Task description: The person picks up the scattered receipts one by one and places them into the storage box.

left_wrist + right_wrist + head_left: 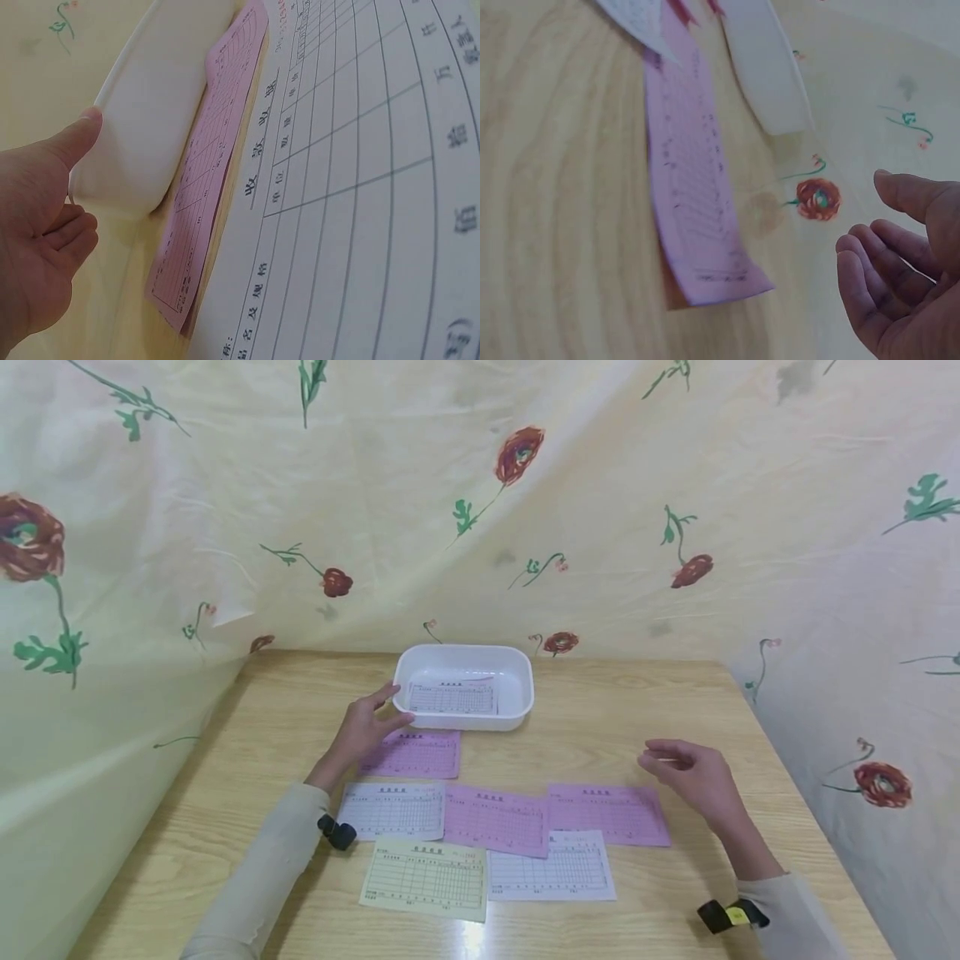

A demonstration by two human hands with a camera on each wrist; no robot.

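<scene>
Simply a white tub (472,722), oblong (round-cornered)

On L side, a long, plain, off-wht sleeve (258,868) is worn, reaching to the wrist, w/ a few creases seen; L hand (360,727) is left bare. A small blk wrist cam (337,832), rounded & lumpy, is worn by the cuff. On R side, a matching lt. sleeve (795,918) is worn, R hand (693,777) likewise bare; a boxy blk cam unit (714,917) is fitted there, its blk strap (756,915) marked w/ a yel. patch (737,916).
</scene>
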